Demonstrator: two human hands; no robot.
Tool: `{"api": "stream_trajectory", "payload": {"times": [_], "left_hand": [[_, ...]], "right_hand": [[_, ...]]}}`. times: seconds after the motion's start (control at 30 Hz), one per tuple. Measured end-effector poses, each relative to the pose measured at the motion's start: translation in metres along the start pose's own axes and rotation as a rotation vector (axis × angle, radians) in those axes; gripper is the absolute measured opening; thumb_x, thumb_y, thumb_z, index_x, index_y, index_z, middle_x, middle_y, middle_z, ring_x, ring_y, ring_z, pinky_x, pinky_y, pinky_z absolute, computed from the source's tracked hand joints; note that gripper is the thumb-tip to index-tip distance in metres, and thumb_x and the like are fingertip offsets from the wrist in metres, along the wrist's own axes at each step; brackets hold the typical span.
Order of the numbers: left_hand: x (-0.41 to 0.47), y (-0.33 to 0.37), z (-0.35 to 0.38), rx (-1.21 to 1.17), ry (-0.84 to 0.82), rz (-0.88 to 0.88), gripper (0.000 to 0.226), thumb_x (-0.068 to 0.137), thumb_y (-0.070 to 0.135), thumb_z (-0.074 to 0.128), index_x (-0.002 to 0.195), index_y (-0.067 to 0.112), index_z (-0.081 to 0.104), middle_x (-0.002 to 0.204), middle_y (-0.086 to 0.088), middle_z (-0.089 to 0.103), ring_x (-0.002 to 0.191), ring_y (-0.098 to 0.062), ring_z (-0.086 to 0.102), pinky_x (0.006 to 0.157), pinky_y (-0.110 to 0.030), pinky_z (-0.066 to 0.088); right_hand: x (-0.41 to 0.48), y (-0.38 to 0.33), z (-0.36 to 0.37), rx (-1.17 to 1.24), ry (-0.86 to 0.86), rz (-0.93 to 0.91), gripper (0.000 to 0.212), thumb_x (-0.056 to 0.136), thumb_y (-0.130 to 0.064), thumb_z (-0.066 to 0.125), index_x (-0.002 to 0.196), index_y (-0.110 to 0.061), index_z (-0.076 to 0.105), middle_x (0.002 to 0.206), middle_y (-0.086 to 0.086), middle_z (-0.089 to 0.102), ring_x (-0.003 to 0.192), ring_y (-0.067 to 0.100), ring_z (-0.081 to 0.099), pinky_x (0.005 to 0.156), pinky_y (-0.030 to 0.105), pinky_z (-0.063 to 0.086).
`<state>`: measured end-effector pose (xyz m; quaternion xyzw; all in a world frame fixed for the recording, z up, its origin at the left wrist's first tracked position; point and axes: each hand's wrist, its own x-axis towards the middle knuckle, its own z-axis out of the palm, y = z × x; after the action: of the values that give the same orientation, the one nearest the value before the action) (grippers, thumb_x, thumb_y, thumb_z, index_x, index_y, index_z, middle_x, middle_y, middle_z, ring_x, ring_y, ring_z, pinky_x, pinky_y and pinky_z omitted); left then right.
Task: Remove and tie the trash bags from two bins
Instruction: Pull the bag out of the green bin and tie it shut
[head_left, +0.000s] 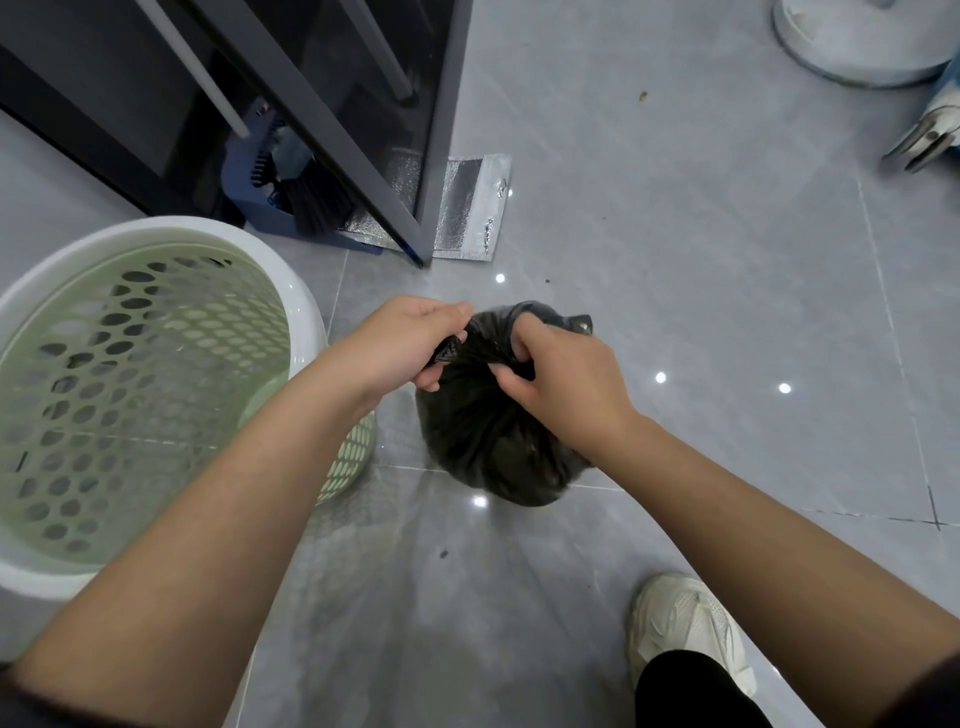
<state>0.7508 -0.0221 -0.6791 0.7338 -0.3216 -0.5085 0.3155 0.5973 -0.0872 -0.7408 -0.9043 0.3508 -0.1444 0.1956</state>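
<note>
A filled black trash bag (488, 441) sits on the grey tiled floor in the middle of the view, out of any bin. My left hand (402, 343) grips one bunched end of the bag's mouth at its upper left. My right hand (556, 374) grips the other gathered end on the right, fingers curled into the plastic. The bag's neck is twisted between the two hands. A pale green perforated bin with a white rim (306, 322) stands at the left, with no bag in it.
A dark metal door frame (363, 156) rises behind the bin, with a brush and blue dustpan (291, 192) behind it. A silver foil mat (467, 208) lies on the floor. A white round base (852, 47) is at top right. My shoe (680, 623) is at the bottom right.
</note>
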Motion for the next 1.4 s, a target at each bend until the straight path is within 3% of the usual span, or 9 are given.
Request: {"api": "stream_trajectory", "payload": {"times": [0.1, 0.2, 0.33, 0.57, 0.77, 0.87, 1.0, 1.2, 1.4], "left_hand": [[-0.001, 0.001, 0.002, 0.011, -0.008, -0.010, 0.036, 0.098, 0.033, 0.046, 0.067, 0.015, 0.050, 0.035, 0.003, 0.037, 0.045, -0.018, 0.036, 0.045, -0.015, 0.041], [-0.001, 0.001, 0.000, 0.014, 0.003, -0.001, 0.036, 0.097, 0.033, 0.046, 0.067, 0.015, 0.051, 0.039, 0.001, 0.038, 0.043, -0.017, 0.035, 0.046, -0.016, 0.041], [-0.002, 0.002, -0.002, 0.017, 0.010, -0.002, 0.034, 0.098, 0.032, 0.045, 0.070, 0.013, 0.052, 0.036, 0.003, 0.037, 0.041, -0.016, 0.035, 0.047, -0.017, 0.041], [-0.004, 0.002, -0.004, 0.027, 0.012, -0.010, 0.036, 0.097, 0.034, 0.045, 0.068, 0.015, 0.054, 0.044, -0.005, 0.037, 0.039, -0.014, 0.035, 0.058, -0.028, 0.042], [-0.006, 0.002, -0.007, 0.032, 0.002, -0.020, 0.036, 0.098, 0.032, 0.045, 0.067, 0.014, 0.051, 0.035, 0.006, 0.039, 0.039, -0.014, 0.035, 0.052, -0.023, 0.040], [-0.006, 0.002, -0.007, 0.051, -0.001, -0.017, 0.038, 0.098, 0.034, 0.045, 0.066, 0.015, 0.052, 0.037, 0.001, 0.038, 0.043, -0.017, 0.036, 0.048, -0.017, 0.041], [-0.008, 0.003, -0.007, 0.051, 0.010, -0.031, 0.036, 0.098, 0.032, 0.044, 0.067, 0.014, 0.052, 0.035, 0.004, 0.039, 0.047, -0.019, 0.037, 0.044, -0.013, 0.040], [-0.008, 0.004, -0.006, 0.040, -0.004, -0.027, 0.035, 0.098, 0.030, 0.045, 0.069, 0.013, 0.052, 0.037, 0.003, 0.039, 0.045, -0.017, 0.036, 0.045, -0.015, 0.041], [-0.007, 0.003, -0.006, 0.038, -0.034, -0.039, 0.036, 0.099, 0.031, 0.044, 0.069, 0.012, 0.052, 0.036, 0.005, 0.039, 0.042, -0.015, 0.035, 0.046, -0.017, 0.040]], "right_hand": [[-0.001, -0.001, 0.003, -0.073, 0.016, -0.003, 0.031, 0.085, -0.045, 0.058, 0.105, -0.021, 0.055, 0.063, -0.002, 0.063, 0.058, 0.024, 0.060, 0.049, 0.029, 0.042], [0.001, 0.003, 0.006, -0.146, 0.081, -0.106, 0.032, 0.083, -0.048, 0.058, 0.075, -0.017, 0.060, 0.058, -0.001, 0.056, 0.056, 0.023, 0.057, 0.049, 0.024, 0.027], [0.006, 0.002, 0.006, -0.062, 0.080, -0.181, 0.042, 0.083, -0.049, 0.053, 0.066, -0.011, 0.057, 0.075, 0.005, 0.055, 0.068, 0.026, 0.053, 0.060, 0.031, 0.035], [0.005, -0.007, 0.002, -0.044, -0.046, -0.045, 0.038, 0.089, -0.056, 0.048, 0.108, -0.023, 0.052, 0.077, -0.004, 0.067, 0.071, 0.025, 0.063, 0.061, 0.035, 0.048], [0.004, -0.001, 0.007, 0.033, 0.020, -0.178, 0.027, 0.080, -0.031, 0.068, 0.067, -0.011, 0.056, 0.076, 0.005, 0.054, 0.069, 0.024, 0.051, 0.057, 0.030, 0.038], [0.004, -0.005, 0.002, 0.025, -0.018, -0.094, 0.030, 0.085, -0.039, 0.062, 0.074, -0.018, 0.045, 0.071, -0.003, 0.050, 0.062, 0.017, 0.048, 0.050, 0.030, 0.038], [0.004, -0.008, -0.003, -0.029, -0.003, -0.095, 0.031, 0.089, -0.050, 0.054, 0.098, -0.020, 0.052, 0.068, -0.004, 0.060, 0.060, 0.020, 0.056, 0.049, 0.030, 0.038], [0.003, -0.004, 0.004, -0.076, 0.060, -0.210, 0.035, 0.082, -0.038, 0.068, 0.061, -0.014, 0.052, 0.065, 0.003, 0.052, 0.061, 0.025, 0.052, 0.054, 0.028, 0.028], [0.005, -0.005, -0.001, 0.018, -0.072, -0.072, 0.028, 0.088, -0.046, 0.057, 0.085, -0.021, 0.045, 0.070, -0.007, 0.051, 0.064, 0.022, 0.055, 0.055, 0.033, 0.041]]}}
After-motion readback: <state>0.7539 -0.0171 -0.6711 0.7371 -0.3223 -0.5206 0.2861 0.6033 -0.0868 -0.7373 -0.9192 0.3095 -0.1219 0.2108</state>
